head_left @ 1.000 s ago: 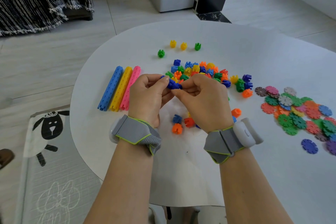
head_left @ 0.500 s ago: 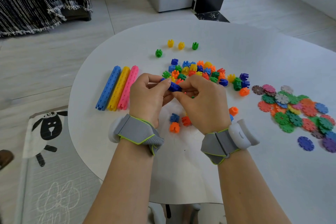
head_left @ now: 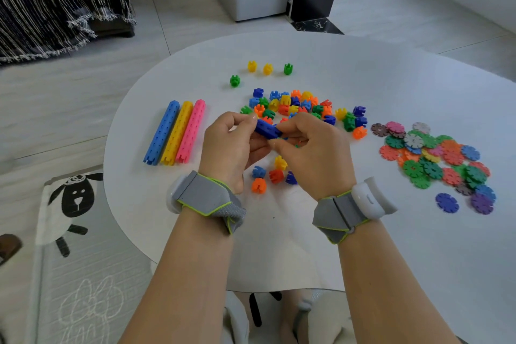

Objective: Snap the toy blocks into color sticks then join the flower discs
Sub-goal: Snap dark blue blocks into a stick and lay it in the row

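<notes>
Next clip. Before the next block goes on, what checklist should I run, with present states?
1. Both the left hand and right hand grip the dark blue stick: ok.
2. Its blocks fully seated: cannot tell, its ends are hidden in the hands.
3. A spare dark blue block lies on the table: ok.
4. Three finished sticks lie apart from the hands: ok.
5. The flower discs sit separate from the block pile: ok.

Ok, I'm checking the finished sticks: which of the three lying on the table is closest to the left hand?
The pink stick, rightmost of the row; the yellow stick and blue stick lie farther from the left hand.
</notes>
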The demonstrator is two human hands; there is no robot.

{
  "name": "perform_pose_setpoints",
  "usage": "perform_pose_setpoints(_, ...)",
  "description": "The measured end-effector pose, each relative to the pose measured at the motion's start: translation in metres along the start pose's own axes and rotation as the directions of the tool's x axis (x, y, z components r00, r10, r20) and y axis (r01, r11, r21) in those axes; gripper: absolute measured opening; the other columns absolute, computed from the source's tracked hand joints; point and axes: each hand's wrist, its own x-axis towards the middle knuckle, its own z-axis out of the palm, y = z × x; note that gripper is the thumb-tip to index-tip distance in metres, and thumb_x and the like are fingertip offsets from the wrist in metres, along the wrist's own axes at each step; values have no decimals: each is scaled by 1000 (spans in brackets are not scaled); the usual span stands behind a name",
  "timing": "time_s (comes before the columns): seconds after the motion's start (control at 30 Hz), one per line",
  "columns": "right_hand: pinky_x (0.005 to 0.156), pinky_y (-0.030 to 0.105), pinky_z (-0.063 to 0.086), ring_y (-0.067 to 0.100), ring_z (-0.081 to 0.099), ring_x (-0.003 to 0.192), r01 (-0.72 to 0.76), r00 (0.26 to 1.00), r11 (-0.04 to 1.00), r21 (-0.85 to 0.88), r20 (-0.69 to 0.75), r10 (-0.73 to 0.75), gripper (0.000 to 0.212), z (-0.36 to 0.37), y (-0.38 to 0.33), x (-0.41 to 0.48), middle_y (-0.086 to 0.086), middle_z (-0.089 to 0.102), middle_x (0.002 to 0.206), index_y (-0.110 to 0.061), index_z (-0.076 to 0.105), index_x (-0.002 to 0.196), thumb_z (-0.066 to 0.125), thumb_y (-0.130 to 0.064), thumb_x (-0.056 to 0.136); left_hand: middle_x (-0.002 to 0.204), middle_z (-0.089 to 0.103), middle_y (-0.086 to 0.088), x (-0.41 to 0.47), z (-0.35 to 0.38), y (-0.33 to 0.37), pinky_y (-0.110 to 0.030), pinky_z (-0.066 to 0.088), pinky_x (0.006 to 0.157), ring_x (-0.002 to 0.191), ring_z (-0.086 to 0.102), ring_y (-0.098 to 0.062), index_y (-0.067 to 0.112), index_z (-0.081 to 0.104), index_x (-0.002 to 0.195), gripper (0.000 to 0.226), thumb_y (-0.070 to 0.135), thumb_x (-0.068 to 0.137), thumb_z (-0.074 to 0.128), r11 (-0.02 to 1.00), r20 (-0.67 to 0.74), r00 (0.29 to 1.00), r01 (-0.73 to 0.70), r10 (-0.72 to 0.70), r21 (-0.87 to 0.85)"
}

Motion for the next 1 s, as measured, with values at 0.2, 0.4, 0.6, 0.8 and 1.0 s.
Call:
perform_pose_setpoints(0.2, 76, 16, 47, 2, 57, 81, 35, 993, 998, -53, 119, -29, 23, -10, 0, -6, -11, 66, 89, -18, 69, 103, 73, -19, 80, 77, 66, -12, -8, 1, -1, -26, 58, 59, 56, 66, -15, 12, 56, 85, 11, 4, 85, 64, 999, 21, 1000, 15, -16, 50)
perform_pose_setpoints(0.4, 80, 27, 39, 17, 50, 98, 47, 936, 921, -387, 340, 95, 27, -27, 15, -10, -8, 49, 94, -25, 69, 103, 71, -37, 79, 88, 64, -18, -9, -3, 2, -29, 59, 63, 61, 64, -18, 12, 55, 85, 14, 0, 86, 62, 999, -33, 999, 4, -2, 48)
perform_pose_setpoints(0.6, 88, 33, 42, 21, 51, 103, 80, 887, 858, -507, 428, 170, 27, -28, 12, -14, -5, 50, 104, -33, 65, 112, 62, -34, 85, 93, 63, -19, -14, 3, 3, -31, 59, 66, 63, 65, -19, 12, 54, 87, 14, 0, 86, 61, 997, 28, 1000, 1, -3, 83)
perform_pose_setpoints(0.8, 88, 32, 37, 21, 49, 105, 70, 895, 853, -517, 410, 175, 37, -24, 11, -14, -6, 42, 102, -39, 58, 119, 62, -45, 83, 89, 64, -16, -15, 2, 3, -34, 59, 71, 63, 65, -19, 13, 55, 86, 14, 1, 86, 62, 995, 33, 999, -15, 12, 100)
perform_pose_setpoints(1.0, 87, 32, 37, 20, 47, 103, 84, 929, 880, -467, 357, 101, 23, -17, 13, -11, -4, 49, 105, -31, 66, 107, 61, -36, 86, 91, 65, -17, -15, 3, 3, -34, 59, 71, 66, 66, -20, 13, 55, 87, 14, 1, 86, 62, 995, 34, 999, -19, 15, 100)
